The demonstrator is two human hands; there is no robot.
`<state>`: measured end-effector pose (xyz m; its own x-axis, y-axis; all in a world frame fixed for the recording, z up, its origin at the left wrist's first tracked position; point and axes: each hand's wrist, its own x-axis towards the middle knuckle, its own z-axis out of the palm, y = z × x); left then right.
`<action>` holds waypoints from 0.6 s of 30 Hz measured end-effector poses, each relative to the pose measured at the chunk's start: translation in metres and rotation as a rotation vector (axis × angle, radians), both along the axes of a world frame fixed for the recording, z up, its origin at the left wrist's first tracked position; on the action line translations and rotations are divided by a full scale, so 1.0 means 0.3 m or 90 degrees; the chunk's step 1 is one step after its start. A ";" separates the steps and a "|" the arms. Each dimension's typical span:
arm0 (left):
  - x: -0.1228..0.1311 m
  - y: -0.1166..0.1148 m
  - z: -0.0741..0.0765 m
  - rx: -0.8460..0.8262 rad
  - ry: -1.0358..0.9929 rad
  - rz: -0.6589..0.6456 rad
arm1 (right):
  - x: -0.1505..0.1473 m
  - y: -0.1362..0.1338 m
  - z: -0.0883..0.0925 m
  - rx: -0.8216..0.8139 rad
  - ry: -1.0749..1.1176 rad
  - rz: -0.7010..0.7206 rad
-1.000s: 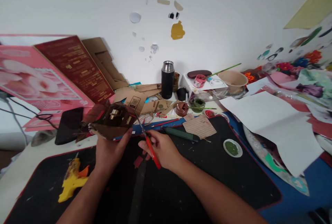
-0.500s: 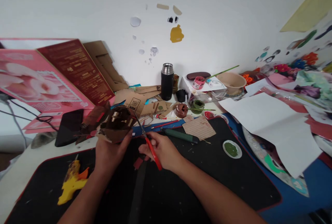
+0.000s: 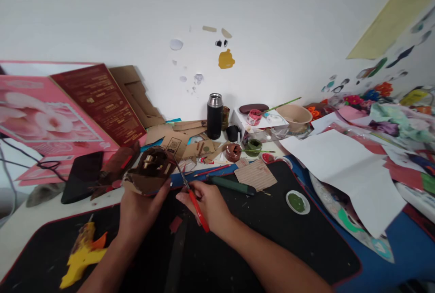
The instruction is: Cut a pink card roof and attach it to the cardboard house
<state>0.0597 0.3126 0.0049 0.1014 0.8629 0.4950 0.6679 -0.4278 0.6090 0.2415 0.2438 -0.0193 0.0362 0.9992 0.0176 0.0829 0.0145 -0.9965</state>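
While your left hand [image 3: 138,211] supports the brown hollow piece [image 3: 147,184] from below, your right hand [image 3: 211,204] is closed around the red-handled scissors [image 3: 198,209]. The hollow piece sits above the far left part of the black mat [image 3: 272,234], its open side facing up and a light, torn-looking edge showing at the near left. Your left thumb lies along its right side; the fingers beneath are hidden, though the grasp itself is evident. The scissors slant up and to the left, with the blades at the right edge of the piece; whether they touch it, or how far they are parted, cannot be determined. On the mat between your forearms you have a small reddish scrap [image 3: 176,224] beside a dark strip [image 3: 176,256]. To the left of your left forearm lies the yellow glue gun [image 3: 79,256], its nozzle pointing away from you. Beyond your right hand is a green cutter [image 3: 233,185], with a corrugated cardboard piece [image 3: 256,175] just past it; a white dish [image 3: 307,206] of green paint sits farther right. A black phone [image 3: 81,177] lies on the left, and a black thermos [image 3: 214,121] stands upright near the wall, its top uncapped.
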 end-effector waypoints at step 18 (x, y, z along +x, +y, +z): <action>0.002 0.002 0.001 -0.021 0.001 0.008 | -0.018 0.003 0.027 0.036 -0.112 -0.040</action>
